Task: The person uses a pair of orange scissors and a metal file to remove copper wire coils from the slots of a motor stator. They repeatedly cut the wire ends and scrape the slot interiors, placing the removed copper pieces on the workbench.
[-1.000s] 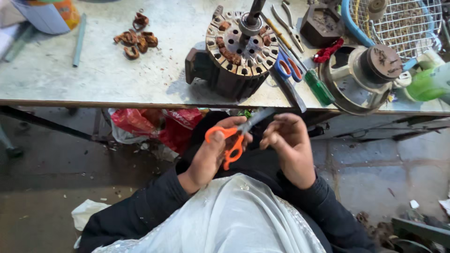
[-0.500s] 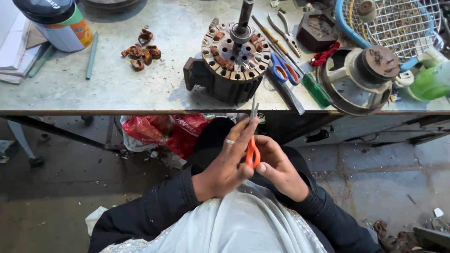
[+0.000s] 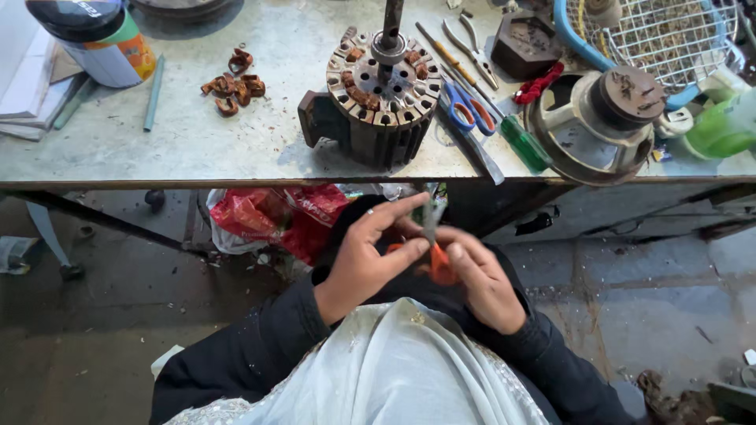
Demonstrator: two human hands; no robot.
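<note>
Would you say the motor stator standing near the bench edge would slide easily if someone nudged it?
Probably not: the motor stator looks like stacked metal with copper windings, so likely heavy for its size. It sits on a broad base on the bench, so tipping seems unlikely. Its upright shaft appears rigid.

A cluttered desk (image 3: 197,149) of motor parts and hand tools.

A dark motor stator (image 3: 376,98) with its shaft upright stands mid-desk; rusty copper scraps (image 3: 235,85) lie to its left, near a capped canister (image 3: 94,39). To its right lie blue-handled scissors (image 3: 466,106), pliers (image 3: 472,49) and a green-handled screwdriver (image 3: 521,143), then a round grey motor housing (image 3: 598,126) and a wire fan guard (image 3: 669,35). A red plastic bag (image 3: 276,216) sits under the desk.
</note>
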